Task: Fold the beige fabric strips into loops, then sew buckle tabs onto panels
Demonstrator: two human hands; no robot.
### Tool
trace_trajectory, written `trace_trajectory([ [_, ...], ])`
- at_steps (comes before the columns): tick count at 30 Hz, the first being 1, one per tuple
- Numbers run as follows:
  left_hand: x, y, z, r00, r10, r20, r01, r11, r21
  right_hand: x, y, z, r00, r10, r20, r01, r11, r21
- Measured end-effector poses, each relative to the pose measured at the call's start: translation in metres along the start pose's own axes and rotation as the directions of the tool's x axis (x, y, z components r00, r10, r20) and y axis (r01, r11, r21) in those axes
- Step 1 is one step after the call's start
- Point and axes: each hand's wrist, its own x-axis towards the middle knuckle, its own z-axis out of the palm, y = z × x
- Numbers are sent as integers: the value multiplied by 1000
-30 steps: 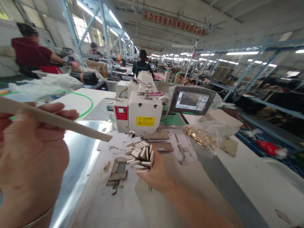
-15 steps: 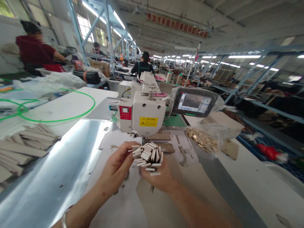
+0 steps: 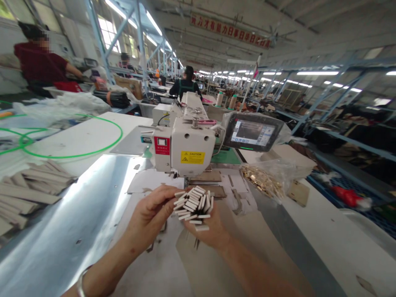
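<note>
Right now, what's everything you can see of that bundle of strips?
The bundle of strips is a sheaf of flat, pale, stiff-looking pieces; the material is unclear. Their narrow ends face the camera at uneven angles. The right hand grips it from below and the right; the left hand touches its left side. A white machine stands behind.

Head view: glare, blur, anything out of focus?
Head view: white glare streaks the shiny grey metal plate; long white tube lights look overexposed. Same head view: bare right forearm is soft toward the bottom edge; pale flat strip bundle in the right hand is sharper.
</note>
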Motion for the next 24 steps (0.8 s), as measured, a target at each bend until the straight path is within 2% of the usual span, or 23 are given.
trace_trajectory([
  [4, -7, -2, 1, 992, -95, -85, 90, 994, -60, 3, -5, -1, 999, 21, 40, -19, 999, -47],
  [6, -10, 0, -1, 989, -80, -120, 75, 996, -50, 4, -8, -1, 998, 48, 48, -43, 994, -101],
  [12, -10, 7, -12, 991, 134, 7, -131, 954, 270, 2, -6, -2, 999, 9, 35, -6, 997, -74],
  [16, -6, 7, -16, 982, 179, 56, -188, 941, 282, 2, -2, -4, 998, -18, 57, 24, 995, -96],
  [19, -3, 8, -17, 970, 225, 88, -241, 930, 276, 4, 2, -6, 989, -123, 81, 130, 987, -94],
  [21, -3, 8, -16, 970, 226, 84, -241, 924, 297, 4, 4, -6, 983, -163, 86, 171, 981, -91],
  [24, -5, 5, -14, 988, 152, 21, -151, 941, 302, 2, 8, -5, 981, -161, 113, 169, 984, -65],
])
